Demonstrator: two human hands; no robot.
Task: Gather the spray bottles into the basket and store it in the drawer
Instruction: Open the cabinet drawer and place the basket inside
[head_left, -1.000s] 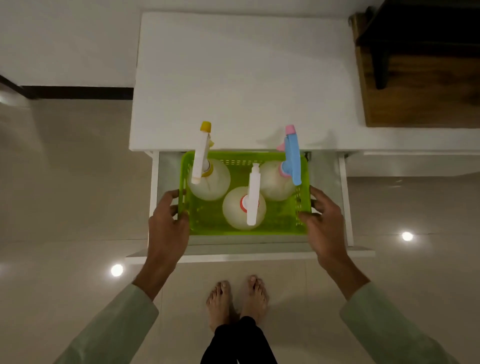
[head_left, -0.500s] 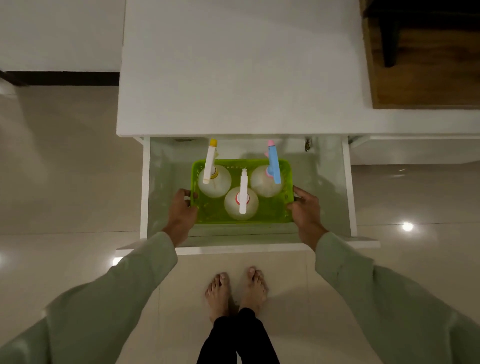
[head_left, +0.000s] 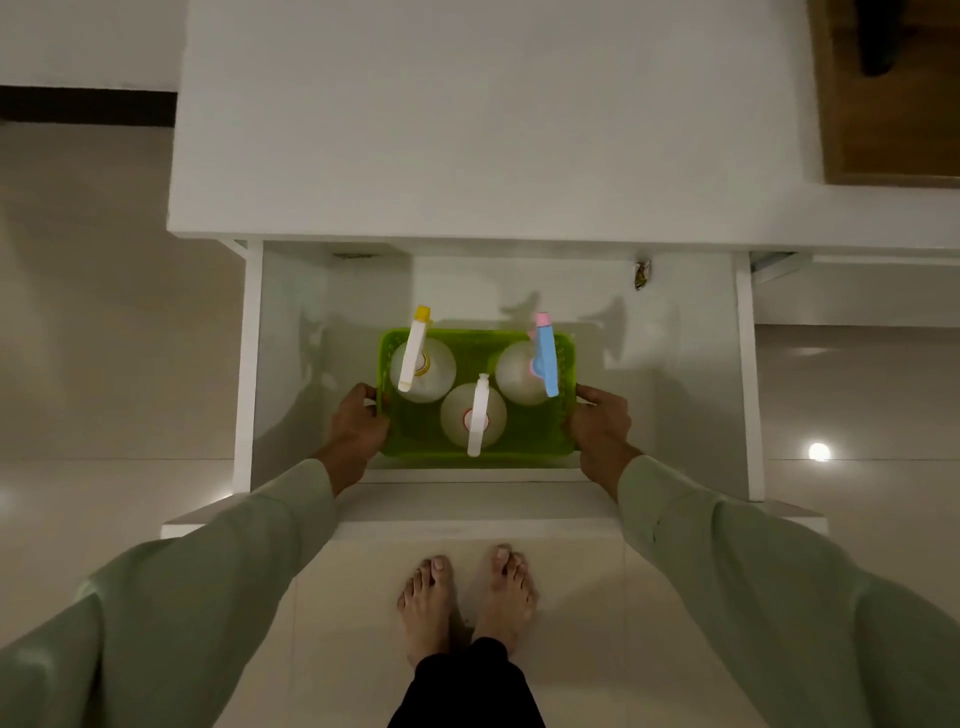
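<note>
A green plastic basket (head_left: 522, 434) sits low inside the open white drawer (head_left: 675, 395), near its front. Three round white spray bottles stand in it: one with a yellow-tipped head (head_left: 415, 358) at back left, one with a blue and pink head (head_left: 545, 361) at back right, one with a white head (head_left: 477, 415) in front. My left hand (head_left: 356, 426) grips the basket's left rim and my right hand (head_left: 597, 428) grips its right rim.
The drawer front panel (head_left: 467, 519) juts toward my bare feet (head_left: 467, 597) on the tiled floor. The white cabinet top (head_left: 467, 130) lies above the drawer. A wooden piece of furniture (head_left: 893, 104) stands at the upper right. Free drawer floor flanks the basket.
The basket with the three bottles has gone down from the drawer's rim level deep into the drawer. Both arms have stretched downward with it, still holding its sides.
</note>
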